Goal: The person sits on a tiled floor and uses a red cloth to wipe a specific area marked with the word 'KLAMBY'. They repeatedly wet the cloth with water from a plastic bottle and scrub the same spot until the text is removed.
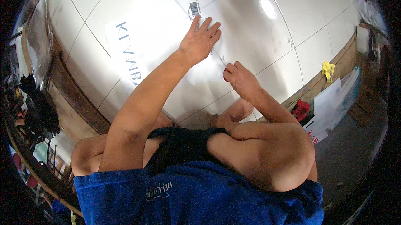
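A thin white sheet (pixel 156 45) with large dark lettering and a barcode lies flat on the tiled floor before me. My left hand (pixel 199 39) presses down on its right part, just below the barcode, with the fingers spread. Closed in a fist, my right hand (pixel 242 79) is at the sheet's lower right edge. It grips what look like red-handled scissors (pixel 226 74), whose thin metal end points up and left toward my left hand. Most of the handle is hidden by my fingers.
My bare feet and bent knees are close below the sheet. Wooden beams (pixel 79 95) border the floor on both sides. To the right are a yellow wrapper (pixel 328 71), a red item (pixel 300 110) and a white sheet (pixel 330 103). Clear plastic (pixel 39 37) hangs at the left.
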The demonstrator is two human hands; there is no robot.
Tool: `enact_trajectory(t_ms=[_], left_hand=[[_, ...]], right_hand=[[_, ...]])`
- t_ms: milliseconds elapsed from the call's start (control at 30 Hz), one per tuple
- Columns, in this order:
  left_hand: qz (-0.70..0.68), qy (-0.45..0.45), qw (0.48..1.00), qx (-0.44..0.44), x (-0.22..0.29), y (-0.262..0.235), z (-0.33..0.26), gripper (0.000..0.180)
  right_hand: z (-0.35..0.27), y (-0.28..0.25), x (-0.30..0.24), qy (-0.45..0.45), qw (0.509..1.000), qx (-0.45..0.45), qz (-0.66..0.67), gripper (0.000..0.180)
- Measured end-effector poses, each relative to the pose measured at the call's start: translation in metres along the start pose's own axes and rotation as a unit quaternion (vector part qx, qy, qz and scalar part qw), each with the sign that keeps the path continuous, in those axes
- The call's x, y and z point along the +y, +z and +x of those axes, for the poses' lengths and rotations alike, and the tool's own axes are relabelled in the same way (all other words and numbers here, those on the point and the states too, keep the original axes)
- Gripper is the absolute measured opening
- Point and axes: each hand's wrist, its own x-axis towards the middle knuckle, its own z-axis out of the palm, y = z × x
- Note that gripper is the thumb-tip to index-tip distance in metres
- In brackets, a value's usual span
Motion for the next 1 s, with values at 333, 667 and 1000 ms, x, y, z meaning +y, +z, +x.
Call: enact_trajectory(t_ms=[333,667,1000], left_hand=[[0.043,0.012,0.999,-0.007,-0.001,0.002,-0.002,0.056],[0.039,0.016,0.999,-0.016,-0.001,0.001,0.0,0.059],[0.051,0.013,0.998,-0.026,-0.002,-0.002,0.001,0.06]], right_hand=[[0.047,-0.017,0.005,0.018,0.996,0.084,-0.013,0.011],[0.004,-0.001,0.007,0.084,0.979,0.052,0.177,0.015],[0.049,-0.022,0.016,0.008,0.999,0.052,-0.005,0.011]])
